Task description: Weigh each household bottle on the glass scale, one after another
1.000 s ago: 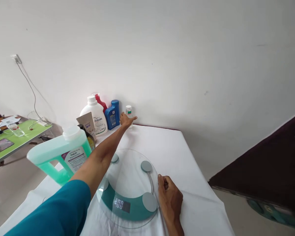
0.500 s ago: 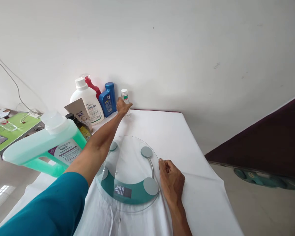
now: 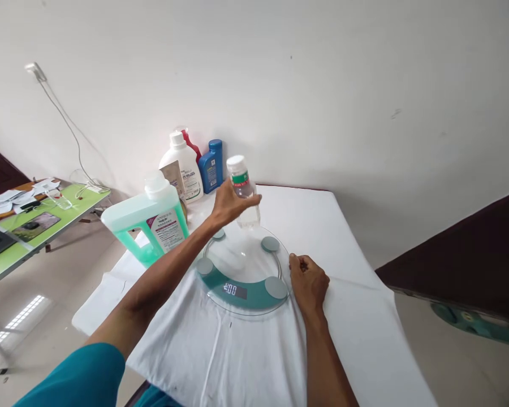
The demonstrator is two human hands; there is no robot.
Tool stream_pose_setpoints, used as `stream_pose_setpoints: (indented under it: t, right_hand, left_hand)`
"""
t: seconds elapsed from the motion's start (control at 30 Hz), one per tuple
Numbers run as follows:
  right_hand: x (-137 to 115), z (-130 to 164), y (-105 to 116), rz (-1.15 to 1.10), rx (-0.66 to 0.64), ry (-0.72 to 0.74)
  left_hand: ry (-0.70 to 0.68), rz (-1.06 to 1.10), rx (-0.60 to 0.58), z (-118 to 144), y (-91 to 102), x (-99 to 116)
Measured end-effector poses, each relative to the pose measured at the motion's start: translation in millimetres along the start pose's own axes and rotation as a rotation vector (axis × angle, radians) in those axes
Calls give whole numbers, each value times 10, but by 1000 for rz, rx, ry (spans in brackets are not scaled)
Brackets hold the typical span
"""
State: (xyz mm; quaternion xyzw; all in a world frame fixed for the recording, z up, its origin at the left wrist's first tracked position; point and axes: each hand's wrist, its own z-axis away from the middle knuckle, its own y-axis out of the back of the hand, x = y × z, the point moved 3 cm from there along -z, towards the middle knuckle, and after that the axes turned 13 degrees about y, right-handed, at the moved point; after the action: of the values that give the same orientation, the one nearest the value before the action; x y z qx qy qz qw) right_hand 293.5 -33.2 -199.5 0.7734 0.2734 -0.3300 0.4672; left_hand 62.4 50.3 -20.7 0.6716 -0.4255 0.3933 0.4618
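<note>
A clear bottle with a white cap and a green-and-red label is in the grip of my left hand, tilted slightly above the far edge of the bathroom scale. The scale is round glass with a teal band, and its lit display shows zeros. My right hand lies on the cloth at the scale's right edge, fingers curled, thumb at the glass rim. I see nothing in it. Left of the scale stands a big jug of green liquid, partly behind my left forearm.
Against the wall stand a white detergent bottle, a blue bottle and a beige package; a red bottle is partly hidden. A white cloth covers the table. A green table with papers and a laptop is at left.
My left hand has lifted the clear bottle from the back of the table and brought it nearer, toward the scale. The right hand stays by the scale. The view has shifted left.
</note>
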Motion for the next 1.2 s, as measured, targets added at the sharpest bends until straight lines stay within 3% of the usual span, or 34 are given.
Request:
stream_pose_setpoints:
  t: [0.13,0.3,0.6,0.9,1.03,1.2]
  right_hand:
    - [10,2,-9,1,-3,13]
    - [17,7,-16,-2,3,32]
    - [25,16,-6,12,-8,-1]
    - [28,10,11,30,-9,47]
    - [12,10,22,37,-5,46]
    - [-13,11,35,44,-29,29]
  left_hand:
    - [26,-93,-58,423,76,-134]
    - [49,-171,-91,663,94,-262]
    - [19,-232,-141,742,-27,-473]
    - [59,-180,-173,751,8,-479]
    - [11,-69,-131,876,191,-606]
    - [-91,-30,15,1140,652,-913]
